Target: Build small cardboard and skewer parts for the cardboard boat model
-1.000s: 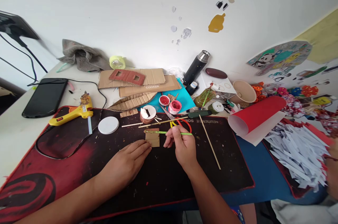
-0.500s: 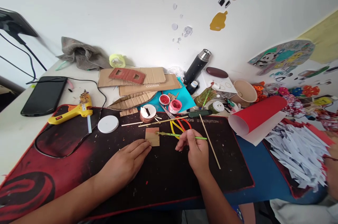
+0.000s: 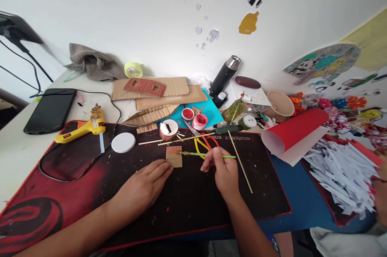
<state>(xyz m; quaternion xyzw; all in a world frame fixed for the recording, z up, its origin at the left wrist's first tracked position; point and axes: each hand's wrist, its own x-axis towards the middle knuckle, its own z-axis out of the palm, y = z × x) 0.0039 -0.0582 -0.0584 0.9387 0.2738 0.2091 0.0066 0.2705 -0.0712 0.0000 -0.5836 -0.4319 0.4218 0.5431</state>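
A small cardboard square (image 3: 174, 160), reddish-brown along its upper part, lies on the dark mat (image 3: 193, 204). The fingertips of my left hand (image 3: 151, 180) press on its lower left edge, holding it flat. In my right hand (image 3: 222, 170) is a green paintbrush (image 3: 208, 155), pinched between thumb and fingers, its tip touching the square's upper right area. Behind the square stand a jar with brownish paint and a white top (image 3: 168, 128) and two small pots of red paint (image 3: 200, 121).
A yellow glue gun (image 3: 81, 128) and a white lid (image 3: 123, 143) are at the left. Scissors with red and yellow handles (image 3: 199, 146) and thin sticks (image 3: 241, 162) lie near my right hand. Cardboard pieces (image 3: 181, 85) are behind. White paper strips (image 3: 343, 176) and part of another person are far right.
The view has shifted very slightly. Both hands, the brush and the square keep nearly the same positions.
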